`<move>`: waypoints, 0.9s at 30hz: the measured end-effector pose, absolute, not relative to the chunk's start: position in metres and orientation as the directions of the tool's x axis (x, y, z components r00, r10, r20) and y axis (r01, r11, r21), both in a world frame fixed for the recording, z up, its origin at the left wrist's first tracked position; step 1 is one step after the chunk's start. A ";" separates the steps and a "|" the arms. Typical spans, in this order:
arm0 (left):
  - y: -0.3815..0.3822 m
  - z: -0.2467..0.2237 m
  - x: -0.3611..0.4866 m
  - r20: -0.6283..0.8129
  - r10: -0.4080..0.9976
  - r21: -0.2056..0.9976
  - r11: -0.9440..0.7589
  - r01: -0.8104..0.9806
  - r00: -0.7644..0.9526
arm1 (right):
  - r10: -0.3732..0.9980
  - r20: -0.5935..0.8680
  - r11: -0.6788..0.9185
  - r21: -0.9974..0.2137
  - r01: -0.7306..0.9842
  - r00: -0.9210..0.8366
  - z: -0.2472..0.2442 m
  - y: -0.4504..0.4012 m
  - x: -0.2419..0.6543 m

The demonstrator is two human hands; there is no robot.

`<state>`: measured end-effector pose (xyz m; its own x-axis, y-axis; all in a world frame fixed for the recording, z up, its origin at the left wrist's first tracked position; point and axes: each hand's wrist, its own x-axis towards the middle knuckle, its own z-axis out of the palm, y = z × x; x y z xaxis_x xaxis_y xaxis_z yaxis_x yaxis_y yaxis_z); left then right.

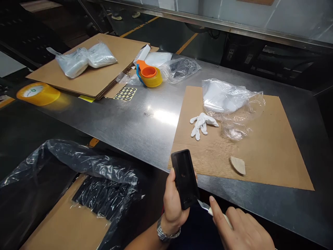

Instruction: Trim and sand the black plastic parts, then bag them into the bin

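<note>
Head view, starting at the far left: a roll of yellow tape (pixel 49 95) sits at the table's edge, and below it a wrapped black bundle (pixel 101 194) lies in a plastic-lined box. Moving across, two bulging plastic bags (pixel 101 55) rest on a cardboard stack (pixel 101 78), with a sheet of round stickers (pixel 125 93) just beside it and an orange tape dispenser (pixel 149 73) next along.

Now the action! The left hand (pixel 173 201) is clamped on a black part (pixel 185 178), thumb along the near side, other fingers wrapped behind, holding it up in front of the table's front edge. In from the right comes a small knife (pixel 204 205), its tip at the part's lower right corner; whether it actually touches is hard to tell from here. This looks like edge work, trimming or scraping, and the next stroke would call for a firm left grip and a shallow, careful blade.

And what a part: dark, rectangular, rounded at the corners, a raised rim around a shallow hollow, one small mark mid-floor, tilted in the grip.

Over to the right hand (pixel 235 225): fingers closed around the pale handle, index stretched along it. Beyond, a white glove (pixel 201 125), then a pale wedge (pixel 238 165), both on a cardboard sheet (pixel 273 149).
</note>
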<state>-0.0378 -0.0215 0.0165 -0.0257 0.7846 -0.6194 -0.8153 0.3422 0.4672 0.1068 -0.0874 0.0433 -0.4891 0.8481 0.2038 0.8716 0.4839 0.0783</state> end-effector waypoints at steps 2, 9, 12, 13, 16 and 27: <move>-0.021 0.017 -0.038 -0.615 0.788 0.465 0.341 -0.817 -0.021 | 0.844 0.203 0.492 0.074 0.868 -0.496 0.042 -0.087 0.107; -0.022 0.017 -0.038 -0.617 0.786 0.469 0.344 -0.814 -0.023 | 0.812 0.240 0.532 0.073 0.844 -0.533 0.037 -0.086 0.110; -0.023 0.017 -0.038 -0.606 0.795 0.467 0.325 -0.822 -0.031 | 0.811 0.235 0.538 0.061 0.840 -0.536 0.035 -0.086 0.112; -0.022 0.017 -0.038 -0.605 0.796 0.465 0.320 -0.825 -0.033 | 0.809 0.233 0.542 0.060 0.838 -0.539 0.035 -0.087 0.112; -0.022 0.016 -0.037 -0.604 0.797 0.451 0.327 -0.831 -0.014 | 0.805 0.226 0.549 0.068 0.833 -0.549 0.035 -0.087 0.113; -0.018 0.010 -0.041 -0.688 0.722 0.420 0.476 -0.773 0.071 | 0.804 0.229 0.559 0.020 0.829 -0.548 0.038 -0.077 0.113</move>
<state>-0.0408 -0.0179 0.0100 0.0708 0.7219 -0.6883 -0.7726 0.4762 0.4199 0.1130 -0.0767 0.0380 -0.5483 0.8042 0.2294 0.8287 0.5593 0.0200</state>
